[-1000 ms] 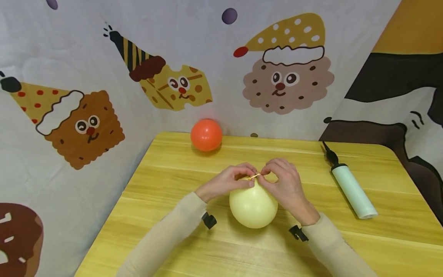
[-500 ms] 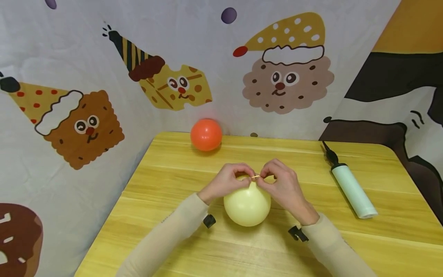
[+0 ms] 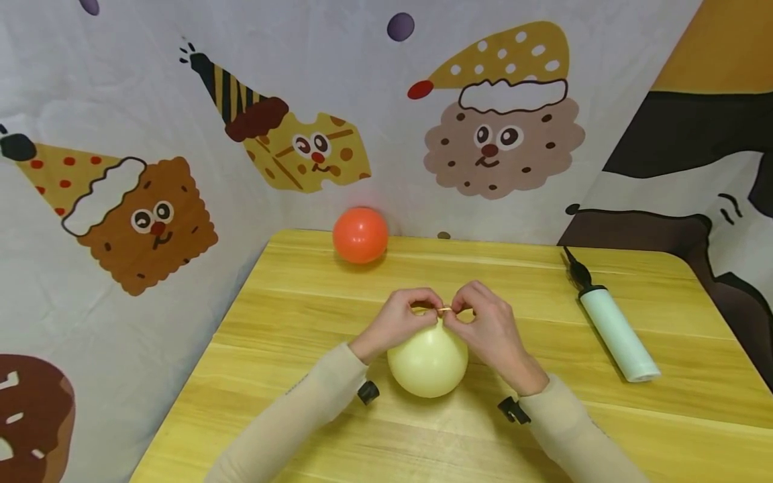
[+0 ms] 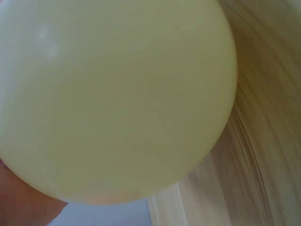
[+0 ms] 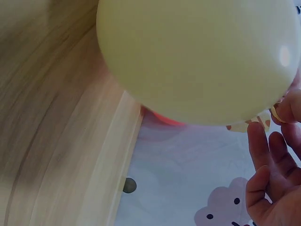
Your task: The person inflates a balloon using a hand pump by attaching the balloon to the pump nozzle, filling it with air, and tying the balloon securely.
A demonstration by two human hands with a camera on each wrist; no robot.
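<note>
A pale yellow inflated balloon [image 3: 427, 362] sits low over the table between both hands, its stretched neck [image 3: 444, 309] pointing up and away. My left hand [image 3: 395, 320] pinches the neck from the left between thumb and fingers. From the right, my right hand [image 3: 490, 332] pinches it too, fingertips close to the left ones. In the left wrist view the balloon [image 4: 117, 103] fills most of the picture, with a bit of hand [image 4: 26, 200] at the lower left. The right wrist view shows a yellow loop of the neck [image 5: 276, 113] at the fingertips; the other fingers [image 5: 277, 155] extend loosely.
A round red-orange balloon [image 3: 360, 235] rests at the table's back edge. To the right lies a mint-green hand pump [image 3: 619, 333] with a black nozzle [image 3: 580, 274]. Behind the wooden table [image 3: 290, 416] hangs a backdrop [image 3: 386, 107] printed with cartoon snacks.
The balloon has shifted slightly left beneath the hands. Both hands have drawn their fingertips closer together, and less of the stretched neck shows between them.
</note>
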